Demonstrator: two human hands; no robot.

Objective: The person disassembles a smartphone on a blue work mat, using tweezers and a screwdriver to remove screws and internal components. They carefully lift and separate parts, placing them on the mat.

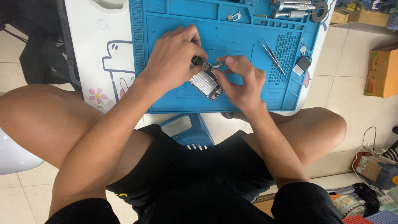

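Note:
An opened phone with its silver inner parts showing lies tilted on a blue repair mat. My left hand rests over the phone's upper end and grips it. My right hand pinches a small screwdriver, whose tip touches the phone near its top edge. Both hands meet at the middle of the mat.
Metal tweezers and a small dark part lie on the mat's right side. More screwdrivers sit at the top right, a tiny metal tray at the top. Cardboard boxes and clutter stand on the floor to the right.

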